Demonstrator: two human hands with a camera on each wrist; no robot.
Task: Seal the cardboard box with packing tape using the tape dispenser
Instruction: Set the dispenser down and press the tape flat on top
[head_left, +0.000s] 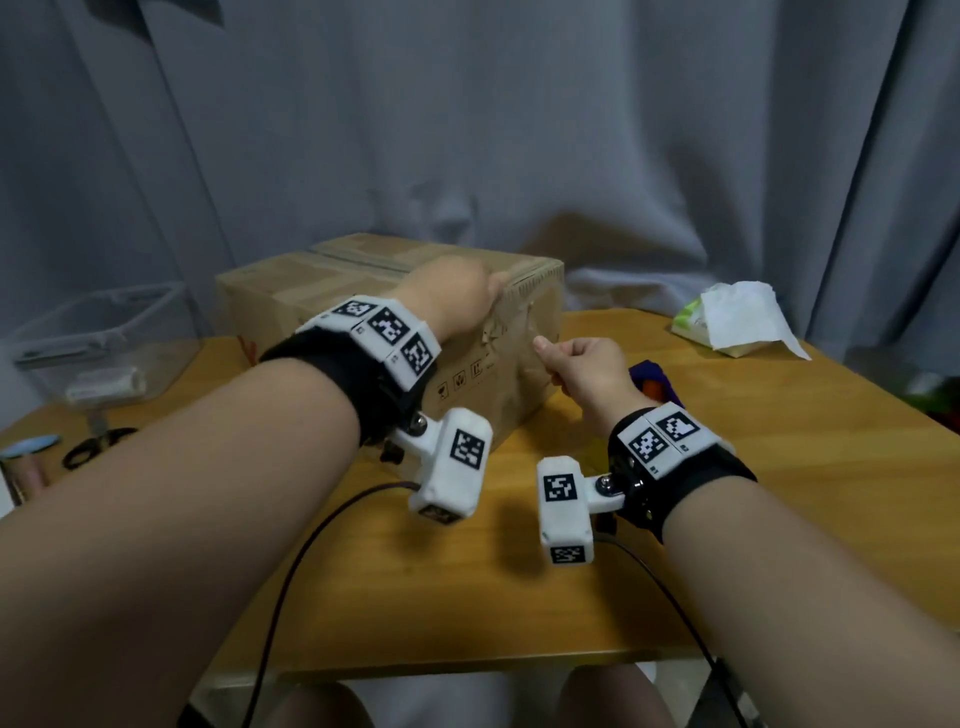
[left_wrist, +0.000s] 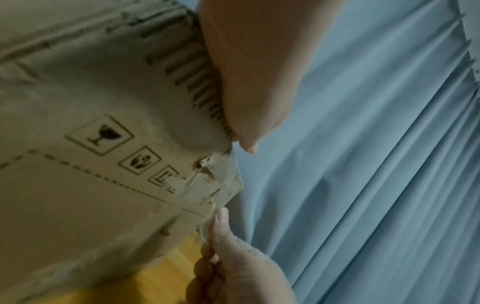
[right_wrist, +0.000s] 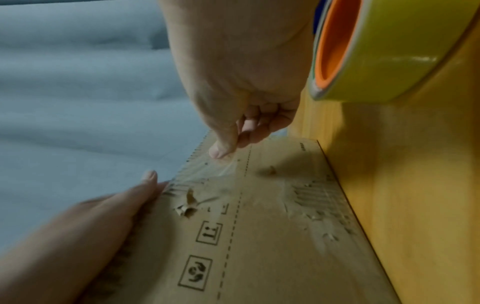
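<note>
The brown cardboard box (head_left: 322, 291) stands on the wooden table (head_left: 675, 545), flaps closed. My left hand (head_left: 457, 296) lies flat on its top at the near right edge, fingers (right_wrist: 124, 205) straight, pressing down. My right hand (head_left: 571, 364) is at the box's near side (right_wrist: 272, 246), where thumb and forefinger (right_wrist: 223, 148) pinch the loose end of a clear tape strip (right_wrist: 207, 170). The strip clings, wrinkled, to the printed side (left_wrist: 205, 201). The tape dispenser (head_left: 657, 382), with an orange core and a yellowish roll (right_wrist: 363, 51), lies on the table behind my right hand.
A clear plastic bin (head_left: 104, 338) and black scissors (head_left: 98, 447) are at the table's left. A tissue pack (head_left: 727, 322) sits at the back right. A grey curtain (head_left: 467, 130) hangs close behind the box. Wrist cables (head_left: 291, 571) trail over the front edge.
</note>
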